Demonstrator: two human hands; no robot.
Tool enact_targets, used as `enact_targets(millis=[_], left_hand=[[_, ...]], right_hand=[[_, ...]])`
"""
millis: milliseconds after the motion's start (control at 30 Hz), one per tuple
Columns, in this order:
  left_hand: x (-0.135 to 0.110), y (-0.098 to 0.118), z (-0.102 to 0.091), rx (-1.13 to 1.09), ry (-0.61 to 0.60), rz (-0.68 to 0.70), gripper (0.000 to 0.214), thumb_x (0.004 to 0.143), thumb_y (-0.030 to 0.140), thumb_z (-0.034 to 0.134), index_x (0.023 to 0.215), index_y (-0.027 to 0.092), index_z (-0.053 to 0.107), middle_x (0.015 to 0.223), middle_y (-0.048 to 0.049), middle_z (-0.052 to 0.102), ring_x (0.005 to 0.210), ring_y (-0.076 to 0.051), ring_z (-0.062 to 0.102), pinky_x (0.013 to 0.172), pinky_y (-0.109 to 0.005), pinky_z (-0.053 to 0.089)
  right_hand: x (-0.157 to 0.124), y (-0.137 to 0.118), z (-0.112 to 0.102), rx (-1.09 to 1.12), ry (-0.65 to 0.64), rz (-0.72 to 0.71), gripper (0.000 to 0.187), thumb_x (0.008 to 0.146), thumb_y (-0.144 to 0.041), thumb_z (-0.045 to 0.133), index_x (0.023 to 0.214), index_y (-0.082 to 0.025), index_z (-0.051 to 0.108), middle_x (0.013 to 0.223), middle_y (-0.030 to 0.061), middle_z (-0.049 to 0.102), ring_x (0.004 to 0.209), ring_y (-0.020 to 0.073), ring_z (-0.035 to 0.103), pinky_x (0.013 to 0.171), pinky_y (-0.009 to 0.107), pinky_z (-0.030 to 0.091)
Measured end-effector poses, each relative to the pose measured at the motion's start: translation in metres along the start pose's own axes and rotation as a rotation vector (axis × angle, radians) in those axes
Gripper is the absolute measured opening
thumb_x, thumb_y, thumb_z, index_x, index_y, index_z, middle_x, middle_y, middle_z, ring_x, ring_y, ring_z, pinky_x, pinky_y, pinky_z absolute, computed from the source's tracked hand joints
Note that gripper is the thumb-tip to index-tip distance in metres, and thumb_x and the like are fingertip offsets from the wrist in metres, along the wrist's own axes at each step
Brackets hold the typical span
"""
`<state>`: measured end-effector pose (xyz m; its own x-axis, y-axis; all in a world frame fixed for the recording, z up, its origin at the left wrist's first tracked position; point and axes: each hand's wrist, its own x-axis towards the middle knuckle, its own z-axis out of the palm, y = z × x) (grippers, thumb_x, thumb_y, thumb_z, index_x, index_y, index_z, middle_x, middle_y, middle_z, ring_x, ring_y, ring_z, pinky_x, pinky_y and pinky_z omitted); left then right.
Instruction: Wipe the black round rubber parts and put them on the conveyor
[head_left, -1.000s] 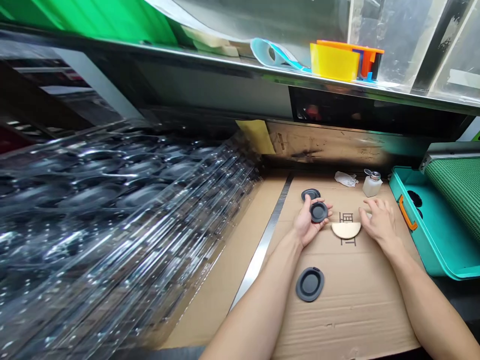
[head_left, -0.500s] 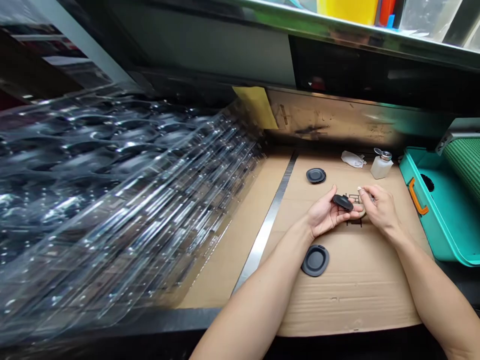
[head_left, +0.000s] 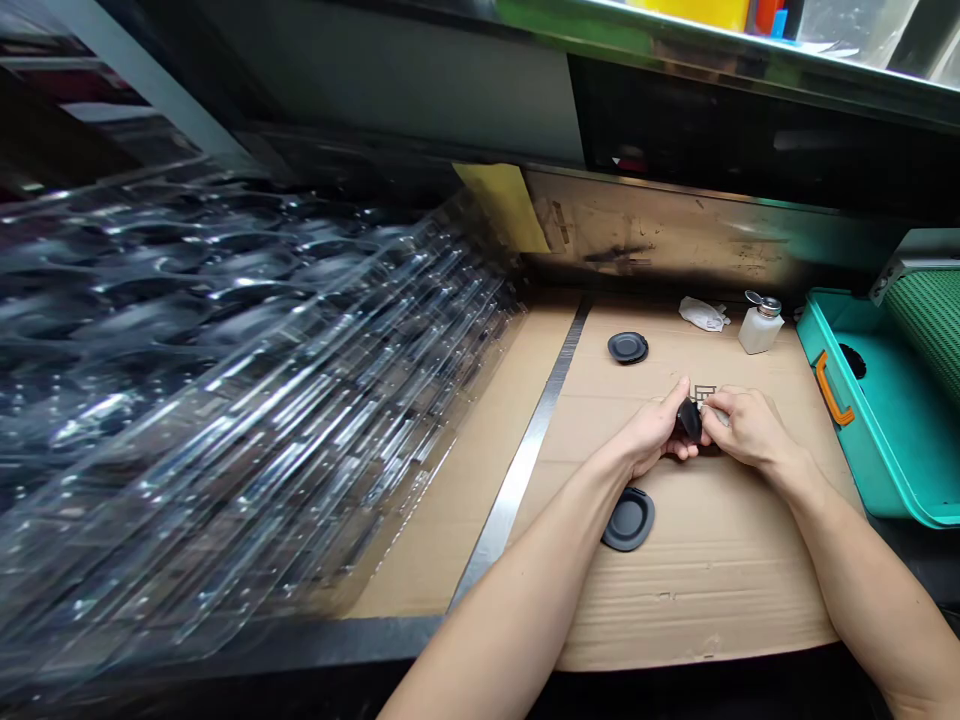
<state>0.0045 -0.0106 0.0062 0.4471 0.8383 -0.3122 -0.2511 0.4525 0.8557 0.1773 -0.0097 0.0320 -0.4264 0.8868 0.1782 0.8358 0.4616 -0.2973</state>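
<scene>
A black rubber disc [head_left: 688, 421] stood tilted, gripped between the left hand [head_left: 652, 430] and the right hand [head_left: 750, 428]. Two similar discs lay flat on the cardboard [head_left: 720, 600]: a tabbed disc [head_left: 628, 519] below the hands, and a smaller disc [head_left: 628, 347] beyond them.

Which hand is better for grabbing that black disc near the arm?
Left, probably: the black disc lies beside the left forearm, just below the left hand. The right hand is farther away.
</scene>
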Motion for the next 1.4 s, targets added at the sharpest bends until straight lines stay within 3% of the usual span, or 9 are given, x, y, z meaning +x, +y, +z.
enact_targets(millis=[200,367,533,700,800,1000,1200,1300,1400], left_hand=[[0.0,-0.001,0.005,0.107,0.019,0.064,0.066,0.095,0.064,0.048,0.067,0.009,0.07,0.059,-0.0127,0.068,0.039,-0.013,0.057,0.039,-0.021,0.044],[0.0,-0.001,0.004,0.118,0.003,0.06,0.064,0.093,0.064,0.053,0.07,0.008,0.072,0.06,-0.0139,0.069,0.041,-0.014,0.058,0.042,-0.023,0.047],[0.001,-0.002,0.007,0.115,0.042,0.079,0.061,0.094,0.06,0.054,0.065,0.009,0.07,0.056,-0.0117,0.066,0.04,-0.014,0.058,0.041,-0.023,0.047],[0.0,-0.002,0.008,0.137,0.014,0.098,0.06,0.093,0.06,0.056,0.066,0.009,0.071,0.058,-0.0124,0.067,0.041,-0.013,0.057,0.041,-0.022,0.046],[0.0,-0.003,0.008,0.153,0.01,0.107,0.061,0.092,0.062,0.055,0.066,0.009,0.071,0.059,-0.0122,0.067,0.042,-0.014,0.058,0.041,-0.022,0.045],[0.0,-0.003,0.008,0.219,0.003,0.108,0.062,0.091,0.065,0.054,0.068,0.01,0.071,0.062,-0.013,0.069,0.044,-0.015,0.059,0.042,-0.024,0.047],[-0.002,-0.003,0.008,0.232,-0.005,0.114,0.06,0.093,0.062,0.053,0.066,0.011,0.07,0.061,-0.0122,0.068,0.043,-0.014,0.057,0.041,-0.022,0.046],[-0.002,0.001,0.004,0.098,-0.01,0.071,0.056,0.095,0.057,0.053,0.072,0.009,0.071,0.066,-0.0139,0.07,0.047,-0.014,0.06,0.042,-0.021,0.048],[-0.003,0.012,-0.007,-0.282,0.032,0.002,0.057,0.102,0.053,0.04,0.088,0.007,0.07,0.072,-0.0135,0.069,0.05,-0.012,0.06,0.043,-0.018,0.048]], right_hand=[[0.002,0.002,0.003,0.013,0.08,-0.051,0.024,0.091,-0.023,0.052,0.073,-0.021,0.069,0.081,0.0026,0.067,0.069,0.0133,0.055,0.07,0.024,0.038],[0.002,0.001,0.001,-0.032,-0.008,-0.058,0.025,0.089,-0.023,0.056,0.067,-0.021,0.069,0.078,0.0022,0.068,0.069,0.0143,0.057,0.067,0.025,0.036],[0.002,-0.003,0.0,-0.065,0.077,-0.024,0.023,0.09,-0.022,0.055,0.075,-0.021,0.072,0.082,0.0033,0.07,0.072,0.0147,0.059,0.068,0.025,0.037],[0.003,-0.004,-0.003,-0.044,-0.028,-0.015,0.021,0.085,-0.021,0.059,0.067,-0.022,0.07,0.078,0.0024,0.07,0.069,0.0151,0.059,0.066,0.025,0.036],[0.003,-0.003,-0.004,-0.052,0.018,-0.036,0.022,0.087,-0.021,0.056,0.072,-0.022,0.072,0.079,0.0032,0.07,0.071,0.0153,0.059,0.067,0.025,0.038],[0.003,-0.001,-0.006,0.037,-0.022,-0.039,0.021,0.081,-0.017,0.058,0.063,-0.021,0.068,0.074,0.0017,0.069,0.067,0.0137,0.058,0.066,0.024,0.038],[0.0,-0.002,-0.006,0.137,0.018,-0.025,0.023,0.082,-0.019,0.056,0.064,-0.022,0.071,0.072,0.0008,0.071,0.067,0.0131,0.059,0.068,0.023,0.04],[-0.001,0.002,-0.007,0.164,0.036,0.013,0.022,0.081,-0.023,0.058,0.063,-0.023,0.071,0.072,0.0009,0.072,0.067,0.0138,0.06,0.066,0.023,0.039],[0.001,0.016,-0.007,0.175,0.251,0.118,0.027,0.086,-0.031,0.054,0.072,-0.02,0.074,0.077,0.0053,0.073,0.071,0.0159,0.062,0.065,0.024,0.039]])
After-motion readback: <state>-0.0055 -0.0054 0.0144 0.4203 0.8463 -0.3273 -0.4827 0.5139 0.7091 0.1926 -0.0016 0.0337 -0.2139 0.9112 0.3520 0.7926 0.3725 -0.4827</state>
